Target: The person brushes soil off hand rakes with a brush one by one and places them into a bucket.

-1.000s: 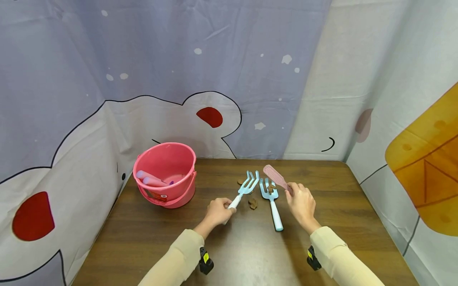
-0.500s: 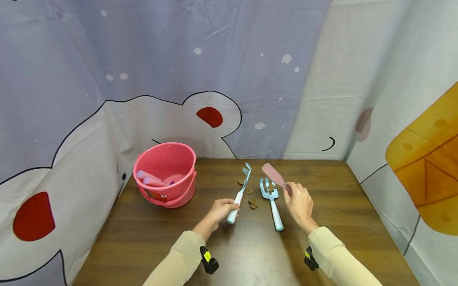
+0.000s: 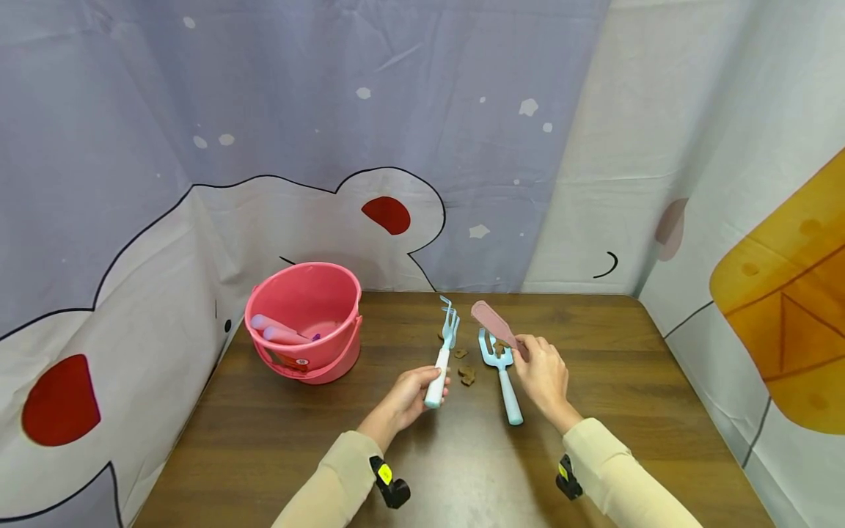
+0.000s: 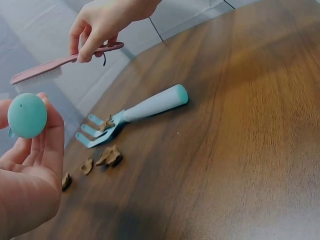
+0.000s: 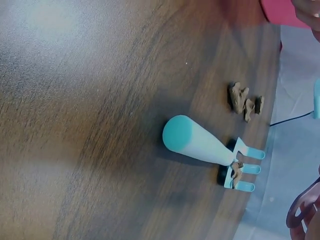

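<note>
My left hand (image 3: 405, 396) grips the white handle of a small hand cultivator (image 3: 449, 334), its blue curved tines pointing up and away above the table. In the left wrist view its round teal handle end (image 4: 27, 115) faces the camera. My right hand (image 3: 544, 372) pinches a pink brush (image 3: 491, 320) by its handle. White bristles (image 4: 42, 79) face down in the left wrist view. Beneath the brush a blue garden fork (image 3: 509, 392) lies on the table, a brown crumb (image 5: 236, 172) on its tines. More brown pieces (image 3: 466, 376) lie between the two tools.
A pink bucket (image 3: 346, 357) stands at the back left of the wooden table (image 3: 264, 455), with purple-pink handles (image 3: 280, 334) inside. A printed curtain (image 3: 462, 110) hangs behind the table and along both sides.
My left hand has turned the cultivator, its tines swinging leftward and more upright. My right hand and the brush have shifted slightly left. The fork on the table stays put.
</note>
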Tool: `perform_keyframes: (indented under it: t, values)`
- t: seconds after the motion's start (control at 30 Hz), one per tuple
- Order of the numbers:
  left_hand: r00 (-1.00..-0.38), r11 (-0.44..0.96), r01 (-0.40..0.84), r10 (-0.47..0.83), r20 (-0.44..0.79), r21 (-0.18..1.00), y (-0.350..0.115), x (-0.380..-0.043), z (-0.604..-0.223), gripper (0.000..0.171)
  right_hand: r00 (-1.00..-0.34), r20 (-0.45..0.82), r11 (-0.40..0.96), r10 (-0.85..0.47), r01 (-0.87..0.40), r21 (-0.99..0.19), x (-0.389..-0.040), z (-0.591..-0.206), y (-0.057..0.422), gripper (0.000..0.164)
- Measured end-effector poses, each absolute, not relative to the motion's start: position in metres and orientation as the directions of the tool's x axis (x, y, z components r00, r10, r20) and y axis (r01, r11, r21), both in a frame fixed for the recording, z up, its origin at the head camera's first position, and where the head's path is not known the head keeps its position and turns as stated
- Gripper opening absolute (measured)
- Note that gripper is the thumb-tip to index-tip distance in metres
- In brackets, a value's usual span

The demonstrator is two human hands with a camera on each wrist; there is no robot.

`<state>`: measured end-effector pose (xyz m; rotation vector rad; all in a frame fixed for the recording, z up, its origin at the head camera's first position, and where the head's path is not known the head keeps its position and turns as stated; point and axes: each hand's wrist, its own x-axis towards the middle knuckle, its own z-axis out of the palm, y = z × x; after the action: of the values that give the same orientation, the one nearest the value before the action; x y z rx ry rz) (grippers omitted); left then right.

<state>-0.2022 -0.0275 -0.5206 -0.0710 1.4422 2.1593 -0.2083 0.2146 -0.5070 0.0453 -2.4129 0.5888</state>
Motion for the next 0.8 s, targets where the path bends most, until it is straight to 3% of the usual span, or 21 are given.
perform_keyframes:
  t: [0.2,0.43,0.8]
  values:
    - [-0.826,-0.320,-0.480,0.478,-0.298,0.817,-0.028,-0.203,-0.520,0.046,-0.797,0.599,0.885,0.076,-0.222,-0.409,-0.208,-0.505,0.208,0.023]
    - [-0.779,-0.355,-0.532,0.561,-0.280,0.769,-0.029,-0.202,-0.517,0.051,-0.782,0.622,0.833,-0.037,-0.368,-0.413,-0.208,-0.507,0.202,0.024]
    - [-0.745,-0.332,-0.555,0.607,-0.278,0.762,-0.031,-0.202,-0.513,0.050,-0.774,0.609,0.811,-0.172,-0.462,-0.359,-0.208,-0.508,0.199,0.024]
